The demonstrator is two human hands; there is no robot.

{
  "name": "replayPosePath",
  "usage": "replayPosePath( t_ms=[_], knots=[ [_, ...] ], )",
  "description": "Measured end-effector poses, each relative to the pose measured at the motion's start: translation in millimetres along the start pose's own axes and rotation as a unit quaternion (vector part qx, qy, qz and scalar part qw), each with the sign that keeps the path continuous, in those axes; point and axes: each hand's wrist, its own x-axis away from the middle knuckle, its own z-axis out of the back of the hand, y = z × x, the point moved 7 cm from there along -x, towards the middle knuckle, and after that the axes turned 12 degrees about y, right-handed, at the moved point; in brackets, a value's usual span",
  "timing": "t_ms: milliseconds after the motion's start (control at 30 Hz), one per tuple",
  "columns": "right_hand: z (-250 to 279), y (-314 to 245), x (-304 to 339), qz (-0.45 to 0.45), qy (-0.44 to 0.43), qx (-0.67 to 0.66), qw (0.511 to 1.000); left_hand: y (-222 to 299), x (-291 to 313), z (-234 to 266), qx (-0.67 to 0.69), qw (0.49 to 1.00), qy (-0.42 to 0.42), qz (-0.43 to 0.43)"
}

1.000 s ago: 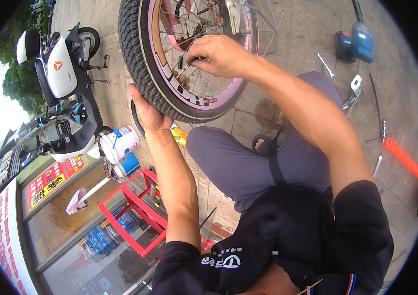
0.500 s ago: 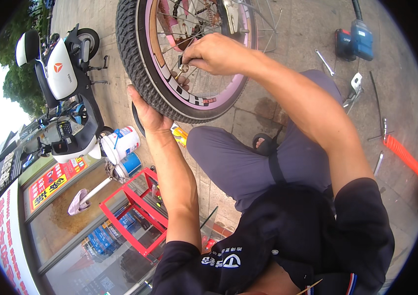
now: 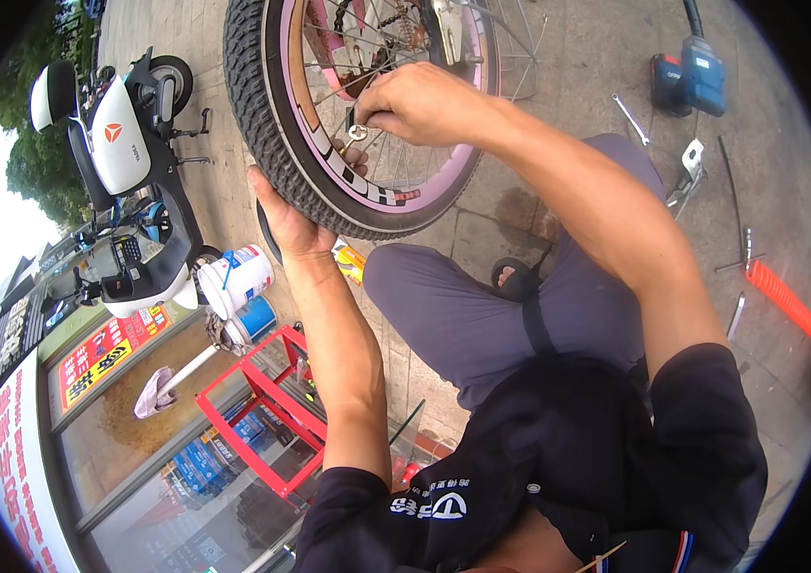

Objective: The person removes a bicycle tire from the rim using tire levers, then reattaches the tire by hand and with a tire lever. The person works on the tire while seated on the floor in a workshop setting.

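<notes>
A bicycle wheel with a knobbly black tyre (image 3: 267, 124) and a pink rim (image 3: 448, 186) stands in front of me at the top of the view. My left hand (image 3: 295, 224) grips the tyre from below: its thumb lies along the outer tread, and fingertips show on the far side through the spokes. Inside the rim, my right hand (image 3: 415, 105) is closed with fingers pinched by a small brass-coloured metal piece with a round end (image 3: 358, 133). That piece sits close to the inner rim; its exact kind and whether it joins the valve I cannot make out.
On the pavement at right lie a blue power tool (image 3: 701, 81), a wrench (image 3: 631, 120), a silver metal part (image 3: 692, 158) and a coiled orange hose (image 3: 782, 301). To the left are a red metal frame (image 3: 262, 382), a white bucket (image 3: 235, 282) and a parked scooter (image 3: 124, 153).
The small metal piece by my right fingers has turned slightly, its round end now facing me more. My left hand stays in place on the tyre.
</notes>
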Motion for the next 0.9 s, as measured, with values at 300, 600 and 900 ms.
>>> replayPosePath(
  t_ms=[300, 600, 900],
  knots=[
    [5.1, -6.4, -0.2, 0.013, 0.062, -0.034, 0.997, -0.8, -2.5, 0.3, 0.03, 0.999, -0.028, 0.009],
    [9.6, -8.6, -2.1, -0.024, 0.029, -0.04, 0.999, 1.7, 5.9, -13.0, 0.011, 1.0, 0.008, -0.012],
    [11.2, -9.8, -0.2, -0.018, 0.048, -0.05, 0.997, 2.6, 5.9, -11.9, -0.005, 0.999, 0.026, -0.019]
  ],
)
